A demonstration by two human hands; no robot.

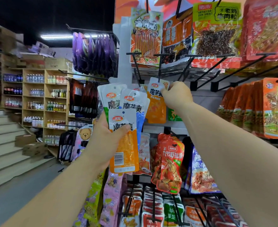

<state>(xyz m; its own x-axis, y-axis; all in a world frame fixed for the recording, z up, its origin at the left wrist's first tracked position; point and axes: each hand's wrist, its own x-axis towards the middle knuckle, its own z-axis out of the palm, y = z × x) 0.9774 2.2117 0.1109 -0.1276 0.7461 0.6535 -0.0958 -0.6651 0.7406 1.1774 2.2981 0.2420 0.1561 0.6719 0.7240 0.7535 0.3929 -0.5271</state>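
Note:
My left hand (108,141) grips a fanned bunch of several white-topped snack packets (126,145), the front one orange with a barcode, others green and blue behind it. My right hand (176,94) pinches the top right corner of an orange packet (156,105) of the same brand. That packet hangs at a black display hook (159,68), its hole at the hook's tip. Both hands are raised in front of the snack rack, the left lower and to the left of the right.
The rack holds many hanging snack bags: orange and red packs (216,30) above, a red pouch (169,163) below, orange bags (274,108) at right. Purple bags (94,51) hang at left. Drink shelves (35,99) and steps (4,145) stand far left across a grey floor.

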